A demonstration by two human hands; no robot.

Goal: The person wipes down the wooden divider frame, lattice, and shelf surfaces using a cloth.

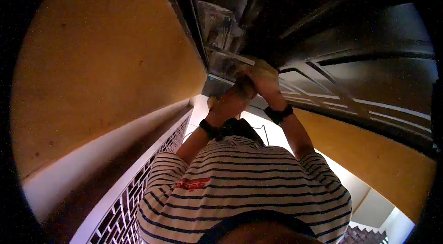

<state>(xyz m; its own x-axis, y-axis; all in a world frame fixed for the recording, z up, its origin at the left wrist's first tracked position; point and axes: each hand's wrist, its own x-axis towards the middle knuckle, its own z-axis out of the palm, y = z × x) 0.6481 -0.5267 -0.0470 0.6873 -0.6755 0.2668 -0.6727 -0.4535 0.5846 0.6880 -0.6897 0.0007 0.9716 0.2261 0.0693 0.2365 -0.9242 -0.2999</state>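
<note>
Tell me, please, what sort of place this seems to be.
Probably a building's interior, though its exact use is unclear: a dark panelled surface, a broad tan surface and a pale lattice suggest it.

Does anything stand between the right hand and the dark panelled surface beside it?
Nothing visible stands between the right hand and the dark panelled surface; the left hand is on the opposite side. Too dim to confirm contact.

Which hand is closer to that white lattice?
Left. In the picture, the left hand sits above and right of the white lattice; the right hand is farther right.
</note>
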